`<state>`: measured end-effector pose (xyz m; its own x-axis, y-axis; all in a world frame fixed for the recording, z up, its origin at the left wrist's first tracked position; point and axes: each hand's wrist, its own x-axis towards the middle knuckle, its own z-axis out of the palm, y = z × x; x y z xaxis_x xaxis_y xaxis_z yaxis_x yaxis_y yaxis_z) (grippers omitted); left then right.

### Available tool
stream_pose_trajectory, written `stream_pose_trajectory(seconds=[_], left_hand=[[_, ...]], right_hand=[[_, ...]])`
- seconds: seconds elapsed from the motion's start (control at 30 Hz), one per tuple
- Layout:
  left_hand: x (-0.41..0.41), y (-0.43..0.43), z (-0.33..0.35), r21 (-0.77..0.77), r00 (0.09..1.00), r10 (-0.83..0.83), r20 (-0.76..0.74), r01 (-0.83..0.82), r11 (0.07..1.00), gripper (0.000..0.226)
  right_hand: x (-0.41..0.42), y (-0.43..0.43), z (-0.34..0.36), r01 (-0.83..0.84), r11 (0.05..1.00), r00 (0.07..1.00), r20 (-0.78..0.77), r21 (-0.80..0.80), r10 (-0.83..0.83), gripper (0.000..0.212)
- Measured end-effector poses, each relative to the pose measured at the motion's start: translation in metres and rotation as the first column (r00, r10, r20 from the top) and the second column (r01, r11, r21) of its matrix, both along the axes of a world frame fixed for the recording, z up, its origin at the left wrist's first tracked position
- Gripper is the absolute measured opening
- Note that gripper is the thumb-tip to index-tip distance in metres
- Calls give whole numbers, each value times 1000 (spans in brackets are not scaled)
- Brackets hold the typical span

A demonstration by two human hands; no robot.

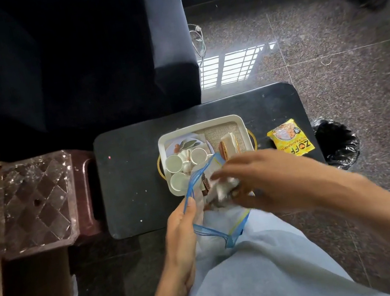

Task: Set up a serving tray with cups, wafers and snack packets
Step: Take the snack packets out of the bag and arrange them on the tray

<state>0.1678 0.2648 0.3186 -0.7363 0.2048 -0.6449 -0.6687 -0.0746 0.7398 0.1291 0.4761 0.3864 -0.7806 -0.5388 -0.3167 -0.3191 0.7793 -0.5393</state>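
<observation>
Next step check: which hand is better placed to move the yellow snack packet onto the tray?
Probably the right. The yellow snack packet lies on the table to the right of the tray, nearer the right hand. The left hand pinches the zip bag by its rim, on the far side.

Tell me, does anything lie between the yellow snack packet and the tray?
Nothing visible does. The yellow packet lies on the black table right of the tray, with only the tray's gold handle between them.
</observation>
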Motion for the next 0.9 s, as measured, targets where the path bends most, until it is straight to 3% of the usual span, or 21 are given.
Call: stream_pose_trajectory(seconds=[0.1,0.23,0.4,0.53,0.63,0.83,0.9], left_hand=[[-1,2,-3,12,999,32,35,-33,999,34],[-2,10,-3,-34,994,92,57,-90,995,32],[-1,40,4,-81,987,156,49,-152,985,29],[-2,74,9,-105,974,223,26,-219,970,33],[-7,99,8,-133,956,294,-1,-292,947,28],[-22,139,7,-142,917,393,-75,-400,906,40],[-25,148,7,-139,910,402,-101,-413,900,38]], right_hand=[[0,34,2,297,939,953,-16,-176,-304,42],[2,70,-15,597,722,778,31,-351,-628,21],[-4,114,-57,815,459,541,181,-354,-821,41],[-21,157,-114,951,77,235,542,-298,-807,46],[-41,185,-166,977,-120,35,685,-177,-728,45],[-78,213,-239,939,-332,-277,758,85,-591,24],[-88,215,-257,927,-352,-322,753,127,-574,36]])
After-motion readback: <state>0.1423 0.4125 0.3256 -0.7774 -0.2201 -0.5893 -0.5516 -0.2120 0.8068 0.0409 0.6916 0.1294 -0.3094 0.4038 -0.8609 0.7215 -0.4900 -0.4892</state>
